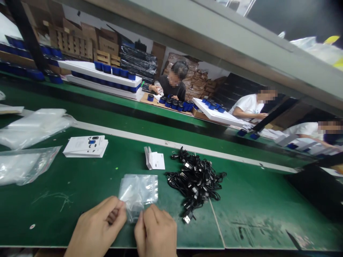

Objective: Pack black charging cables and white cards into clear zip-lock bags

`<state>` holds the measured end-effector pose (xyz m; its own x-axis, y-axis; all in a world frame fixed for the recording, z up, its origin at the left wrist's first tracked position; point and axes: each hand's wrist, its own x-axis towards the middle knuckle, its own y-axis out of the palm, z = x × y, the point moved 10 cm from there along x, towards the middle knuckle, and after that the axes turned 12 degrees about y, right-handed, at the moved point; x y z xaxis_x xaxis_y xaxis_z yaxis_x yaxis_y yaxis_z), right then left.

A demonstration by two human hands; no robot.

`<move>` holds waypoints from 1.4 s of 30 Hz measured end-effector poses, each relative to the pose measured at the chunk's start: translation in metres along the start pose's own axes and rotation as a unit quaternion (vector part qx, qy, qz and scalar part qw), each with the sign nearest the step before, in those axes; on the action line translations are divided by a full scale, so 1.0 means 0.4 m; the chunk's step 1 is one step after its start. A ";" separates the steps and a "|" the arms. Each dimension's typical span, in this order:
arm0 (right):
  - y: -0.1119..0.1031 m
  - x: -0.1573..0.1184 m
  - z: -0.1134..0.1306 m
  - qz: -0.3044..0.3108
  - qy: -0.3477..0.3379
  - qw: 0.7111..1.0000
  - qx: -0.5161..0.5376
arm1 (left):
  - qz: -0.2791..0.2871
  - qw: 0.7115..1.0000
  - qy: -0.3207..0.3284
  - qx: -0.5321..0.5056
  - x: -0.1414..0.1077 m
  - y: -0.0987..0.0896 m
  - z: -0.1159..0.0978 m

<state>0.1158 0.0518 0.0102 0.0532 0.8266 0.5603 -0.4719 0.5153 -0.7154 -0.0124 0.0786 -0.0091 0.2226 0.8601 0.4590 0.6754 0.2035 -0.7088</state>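
My left hand (100, 223) pinches the left edge of a small clear plastic bag (132, 200). Opposite it, my right hand (155, 228) is closed on the bag's lower right part. More clear bags (151, 184) lie flat on the green table just beyond my fingers. To the right of them is a heap of coiled black cables (198, 178) with metal plugs. A folded white leaflet (157, 160) stands partly open behind the bags. Farther left rests a stack of printed white booklets (85, 146).
Large plastic packs (32, 125) lie on the green table (88, 189) at the left. A pale strip (166, 143) crosses behind the cables. Across the bench, three people work near blue containers (174, 104) and white trays (102, 80). A shelf beam (214, 46) runs overhead.
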 end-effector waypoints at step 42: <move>0.005 0.218 -0.121 0.120 0.131 0.982 0.062 | -0.066 0.899 -0.300 -0.313 -0.069 0.069 0.176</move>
<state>0.1621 0.1359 0.0376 0.1455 0.9589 0.2435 -0.6010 0.2812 -0.7482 -0.0494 0.0934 -0.0789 -0.1801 0.9836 0.0121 0.9732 0.1800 -0.1433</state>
